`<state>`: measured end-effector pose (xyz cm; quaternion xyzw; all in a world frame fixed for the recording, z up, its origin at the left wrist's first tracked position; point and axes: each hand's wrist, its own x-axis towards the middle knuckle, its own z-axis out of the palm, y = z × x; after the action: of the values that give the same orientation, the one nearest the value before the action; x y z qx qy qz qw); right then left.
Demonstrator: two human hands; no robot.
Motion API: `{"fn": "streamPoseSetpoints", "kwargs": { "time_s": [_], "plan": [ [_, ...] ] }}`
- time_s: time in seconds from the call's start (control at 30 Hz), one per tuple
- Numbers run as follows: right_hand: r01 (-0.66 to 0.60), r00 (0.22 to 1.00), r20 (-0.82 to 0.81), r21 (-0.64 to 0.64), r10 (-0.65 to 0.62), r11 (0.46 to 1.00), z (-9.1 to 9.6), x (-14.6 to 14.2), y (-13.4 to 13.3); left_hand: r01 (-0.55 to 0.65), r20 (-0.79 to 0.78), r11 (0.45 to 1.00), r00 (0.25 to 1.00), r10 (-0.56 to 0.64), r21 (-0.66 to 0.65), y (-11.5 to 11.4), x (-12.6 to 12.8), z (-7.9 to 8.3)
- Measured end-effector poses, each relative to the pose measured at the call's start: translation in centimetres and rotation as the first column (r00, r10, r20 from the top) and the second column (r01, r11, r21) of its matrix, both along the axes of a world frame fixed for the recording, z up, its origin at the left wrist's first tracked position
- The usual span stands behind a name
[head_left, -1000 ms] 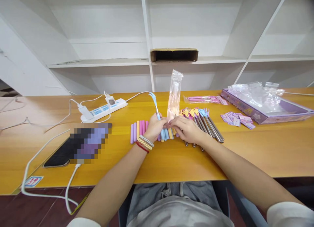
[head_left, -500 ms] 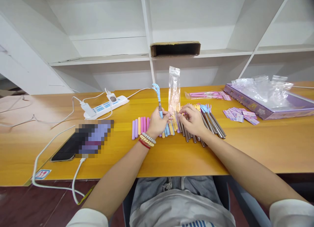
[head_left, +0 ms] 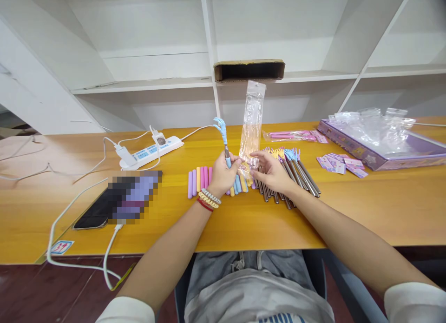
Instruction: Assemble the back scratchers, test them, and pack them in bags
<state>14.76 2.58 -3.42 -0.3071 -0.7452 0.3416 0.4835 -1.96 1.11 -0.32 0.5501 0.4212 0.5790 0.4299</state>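
Note:
My left hand is closed around a blue back scratcher, its claw-shaped head pointing up. The left fingertips also meet the lower edge of a clear plastic bag. My right hand pinches that bag near its lower right edge, and the bag stands tilted slightly to the right. Under and beside my left hand lie several purple, yellow, pink and blue handle grips. Several metal-rod back scratchers with yellow, blue and purple claws lie partly hidden beneath my right hand and forearm.
At the right, a purple tray holds several clear bags. Printed cards lie before it, with packaged pink scratchers behind. A power strip, a phone and white cables are at the left. A cardboard box sits on the shelf.
The bag has risen slightly and leans further right, its lower end now lifted above the grips. My right hand's fingers have opened wider along its edge. The left hand has barely moved.

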Motion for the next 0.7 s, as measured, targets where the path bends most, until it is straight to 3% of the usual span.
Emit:
{"fn": "streamPoseSetpoints", "kwargs": {
  "time_s": [0.3,0.47,0.57,0.7],
  "plan": [
    [0.161,0.984,-0.076,0.025,-0.158,0.987,0.35,-0.18,0.13,0.072,-0.098,0.995,0.992,-0.079,-0.07,-0.12,0.01,-0.33],
    [0.253,0.964,0.026,0.199,-0.264,0.947,0.58,0.14,0.07,0.156,0.069,0.978,0.987,-0.148,-0.137,0.05,-0.07,-0.33],
    [0.239,0.962,0.065,0.271,-0.266,0.932,0.71,0.27,-0.05,0.201,0.124,0.967,0.975,-0.182,-0.157,0.1,-0.21,-0.29],
    [0.167,0.977,0.082,0.279,-0.197,0.945,0.75,0.36,-0.11,0.35,0.135,0.916,0.935,-0.328,-0.196,-0.3,-0.38,0.02]
  ]
}}
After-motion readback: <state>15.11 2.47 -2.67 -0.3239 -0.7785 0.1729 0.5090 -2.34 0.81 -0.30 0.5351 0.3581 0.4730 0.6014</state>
